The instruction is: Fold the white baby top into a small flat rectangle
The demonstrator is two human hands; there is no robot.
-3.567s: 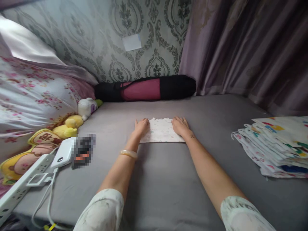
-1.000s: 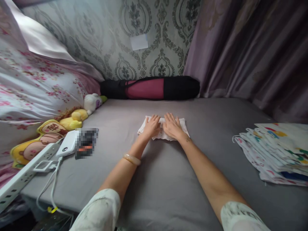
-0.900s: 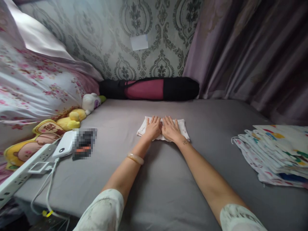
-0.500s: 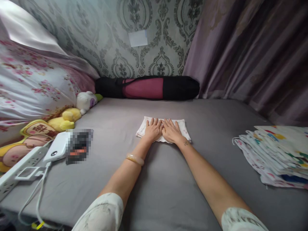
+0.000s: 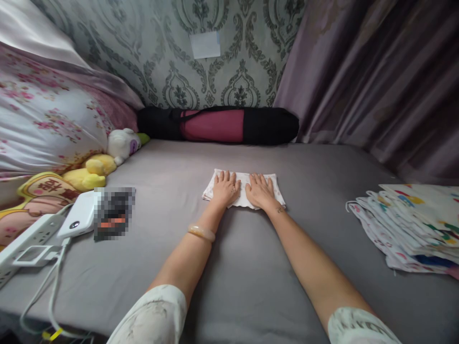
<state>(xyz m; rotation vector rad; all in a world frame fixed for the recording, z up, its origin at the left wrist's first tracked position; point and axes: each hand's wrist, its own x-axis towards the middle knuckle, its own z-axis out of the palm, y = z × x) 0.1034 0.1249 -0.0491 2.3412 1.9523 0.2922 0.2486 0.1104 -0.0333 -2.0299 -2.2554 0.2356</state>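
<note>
Left hand (image 5: 225, 189) and right hand (image 5: 260, 191) laid flat, grip wide, holding nothing, on small folded cloth (image 5: 244, 188). Cloth best pressed smooth outward, edges kept lined up under palms.

Head-worn, looking forward and down over a grey bed (image 5: 251, 267) from its near edge, facing the patterned wall (image 5: 229, 71) far ahead; curtain (image 5: 376, 81) right, pillows (image 5: 46, 119) left; forearms close.

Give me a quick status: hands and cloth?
Left hand and right hand flat, side by side, on folded white cloth. Cloth on grey sheet. Nothing blocking.
</note>
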